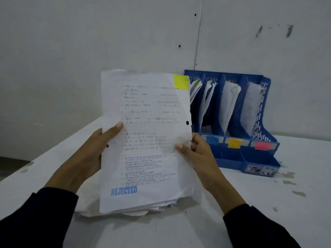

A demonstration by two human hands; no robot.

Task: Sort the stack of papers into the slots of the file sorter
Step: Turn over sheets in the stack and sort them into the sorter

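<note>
Left hand (93,151): thumb curled over the sheet's left edge, fingers hidden behind; it props the page upright, likely for reading.
Sheet (145,140): held up facing the camera, stamped REJECTED, with a yellow sticky note (181,81) at its top corner, probably the sorting cue; print too blurred to read.
Stack of papers (125,211): lies on the white table (250,203), mostly covered by the sheet.
Right hand (195,151): pinches the right edge.
File sorter (258,135): blue, against the wall, slots already holding papers; leftmost slot and its label hidden by the sheet.
</note>
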